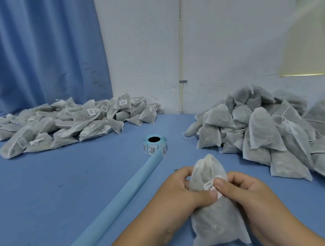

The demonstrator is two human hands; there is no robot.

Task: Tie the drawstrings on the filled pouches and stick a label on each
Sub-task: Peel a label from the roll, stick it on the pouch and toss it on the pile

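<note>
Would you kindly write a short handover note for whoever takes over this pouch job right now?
Hands: the left hand and right hand both hold one pouch, thumbs pressing a label onto it; its top looks gathered.
Things: the label roll stands mid-table, its backing strip trailing toward the person.
Done: the labelled pile at far left.
Left: finish this label, then work through the unlabelled pile at right.

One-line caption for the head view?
Left hand and right hand hold a pouch, thumbs pressing its label; roll ahead, labelled pile left, unlabelled pile right.
</note>
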